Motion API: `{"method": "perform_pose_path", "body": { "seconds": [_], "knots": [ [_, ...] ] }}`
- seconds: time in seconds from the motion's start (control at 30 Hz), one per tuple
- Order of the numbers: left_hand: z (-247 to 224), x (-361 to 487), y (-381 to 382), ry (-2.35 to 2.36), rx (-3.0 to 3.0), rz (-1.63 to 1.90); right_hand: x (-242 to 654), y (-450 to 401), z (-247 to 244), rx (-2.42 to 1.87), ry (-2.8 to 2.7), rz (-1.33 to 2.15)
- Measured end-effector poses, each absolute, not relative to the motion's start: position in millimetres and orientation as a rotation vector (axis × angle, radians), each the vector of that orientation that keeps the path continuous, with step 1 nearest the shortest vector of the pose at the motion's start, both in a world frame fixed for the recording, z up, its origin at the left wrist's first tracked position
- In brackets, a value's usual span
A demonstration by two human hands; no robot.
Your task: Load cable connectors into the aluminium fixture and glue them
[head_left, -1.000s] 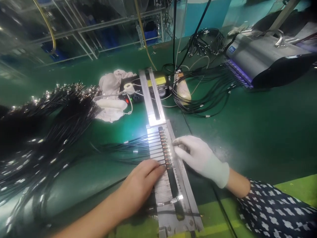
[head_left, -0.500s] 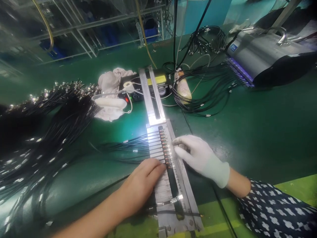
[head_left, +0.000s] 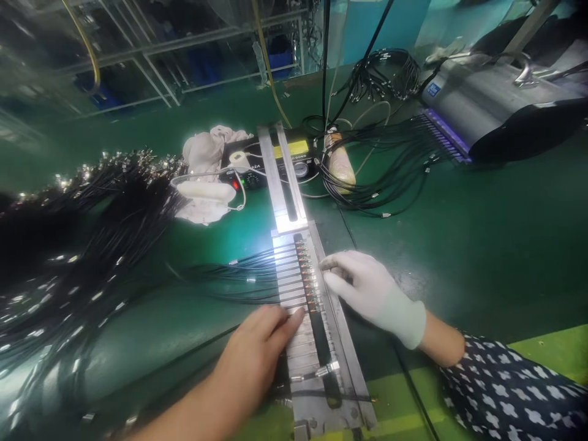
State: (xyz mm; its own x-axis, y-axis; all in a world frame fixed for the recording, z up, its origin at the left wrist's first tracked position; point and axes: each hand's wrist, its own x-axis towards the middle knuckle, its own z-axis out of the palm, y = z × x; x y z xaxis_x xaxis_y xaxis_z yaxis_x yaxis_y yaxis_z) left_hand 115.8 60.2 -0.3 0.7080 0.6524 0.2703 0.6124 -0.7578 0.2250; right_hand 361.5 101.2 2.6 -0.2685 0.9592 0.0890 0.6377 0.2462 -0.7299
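A long slotted metal fixture (head_left: 305,343) lies lengthwise before me. Thin black cables (head_left: 257,269) enter its upper grooves from the left, their stripped, orange-tinged ends (head_left: 307,269) lined up over the dark central slot. My bare left hand (head_left: 255,349) rests at the fixture's left side, thumb stretched along a groove just below the lowest seated cable, its fingers bent and apart from the thumb; I see nothing held. In a white glove, my right hand (head_left: 374,291) pinches the fixture's right-hand rail. A metal connector (head_left: 328,369) on a cable lies across the lower fixture.
A large bundle of black cables (head_left: 133,214) fills the left. Behind the fixture stands a black control box (head_left: 301,168), beside a white cloth (head_left: 202,153) and a bottle (head_left: 340,162). At right, a grey machine (head_left: 496,104) glows purple over cable ends.
My left hand has drawn back slightly down and left; its fingers have come off the groove, leaving the thumb on the fixture. My right hand stays in place.
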Motion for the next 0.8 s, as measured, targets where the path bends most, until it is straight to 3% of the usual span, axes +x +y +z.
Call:
{"method": "perform_pose_path", "body": {
  "seconds": [0.17,0.4,0.67,0.8],
  "knots": [
    [-7.7,113.8,45.9,1.127,2.666,0.566,361.3,101.1,-0.8,-1.456,-1.998,0.758],
    [18.7,85.0,52.8,1.158,2.092,0.656,364.3,99.4,-2.3,-1.435,-2.007,0.772],
    [14.3,57.7,23.7,1.352,2.206,0.378,364.0,98.8,-1.1,-1.440,-2.017,0.778],
    [8.5,60.2,19.2,1.423,2.333,0.442,363.7,98.3,-0.4,-1.454,-2.012,0.782]
  ]
}}
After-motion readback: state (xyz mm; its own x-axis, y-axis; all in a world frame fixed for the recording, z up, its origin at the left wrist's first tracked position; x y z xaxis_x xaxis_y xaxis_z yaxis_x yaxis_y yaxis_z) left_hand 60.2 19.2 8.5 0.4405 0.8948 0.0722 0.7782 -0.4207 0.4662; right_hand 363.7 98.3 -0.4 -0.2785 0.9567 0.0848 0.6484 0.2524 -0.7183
